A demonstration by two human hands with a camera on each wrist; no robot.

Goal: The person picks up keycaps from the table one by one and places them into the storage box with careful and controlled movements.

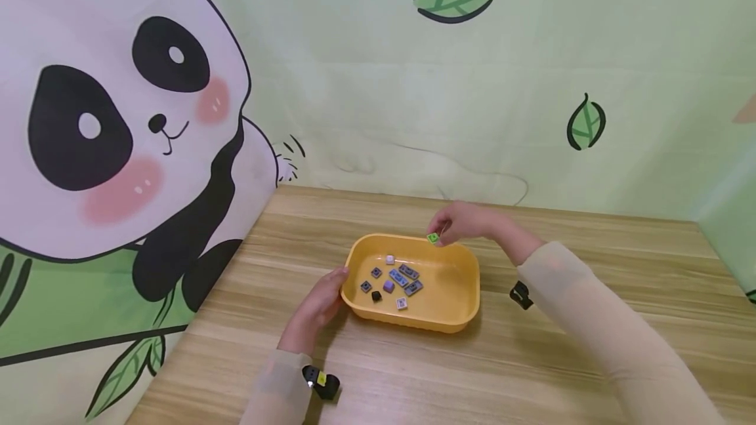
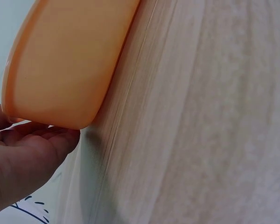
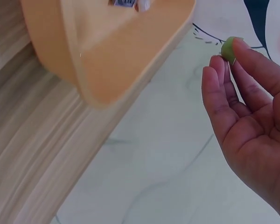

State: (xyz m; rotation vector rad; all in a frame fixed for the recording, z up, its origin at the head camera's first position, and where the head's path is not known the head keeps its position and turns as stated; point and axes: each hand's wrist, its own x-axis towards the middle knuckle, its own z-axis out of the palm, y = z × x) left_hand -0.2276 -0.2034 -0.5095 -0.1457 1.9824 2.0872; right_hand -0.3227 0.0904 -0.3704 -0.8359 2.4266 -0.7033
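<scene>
A yellow plastic tub (image 1: 449, 284) stands on the table with several small building bricks lying mostly in its left half. Among these are a blue brick (image 1: 398, 277), a purple brick (image 1: 388, 286), a black brick (image 1: 377, 296), a white brick (image 1: 401, 303) and a grey brick (image 1: 409, 272). My left hand (image 1: 321, 300) grips the tub's left end, thumb at the rim and fingers against the outer wall in the left wrist view. Over the tub's back rim, my right hand (image 1: 463, 222) pinches a small green brick (image 3: 228, 50) between thumb and fingertips.
The tub rests on a wood-grain table (image 1: 425, 379). Behind it rises a pale green cloth backdrop (image 1: 366, 84) with leaves, and a large panda (image 1: 195, 169) is printed at the left. A black wrist camera (image 1: 321, 382) sits at the left sleeve, another camera (image 1: 521, 295) by the right.
</scene>
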